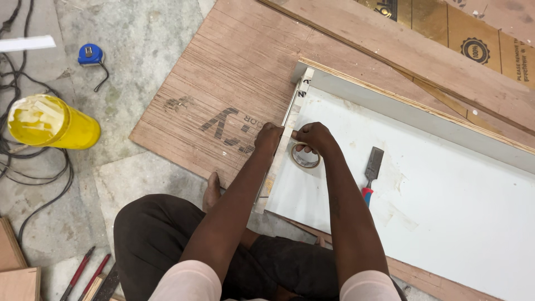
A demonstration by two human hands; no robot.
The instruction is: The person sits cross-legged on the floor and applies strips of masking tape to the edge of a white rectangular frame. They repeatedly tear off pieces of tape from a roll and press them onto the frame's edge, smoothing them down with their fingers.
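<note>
1. Looking down, we see our knees in dark trousers nearest to us, and at the lower left two red-handled tools (84, 273) lying on the stone floor (139, 50) beside pale wood offcuts (14, 267).
2. Our bare foot (211, 191) rests at the near edge of a brown plywood sheet (223, 89).
3. Our two forearms reach forward to the left end of a white laminated board (446, 212).
4. Our left hand (268, 137) is closed, pressing a strip of pale tape (277, 161) that runs along the board's left edge.
5. Our right hand (315, 137) is just beside it, fingers curled around a roll of tape (305, 155) that rests on the white surface; the two hands almost touch.
6. A chisel (370, 170) with a red and blue handle lies on the board, near the right forearm.
7. Beyond the hands, a white side wall (412, 114) with a plywood edge stands upright along the board's far side.
8. Well to the left, a yellow can (53, 122) lies on its side among black cables (33, 178).
9. Farther off, a blue tape measure (91, 54) sits on the floor.
10. At the top right, a long wooden plank (423, 56) lies over gold-coloured sheeting (473, 33).
</note>
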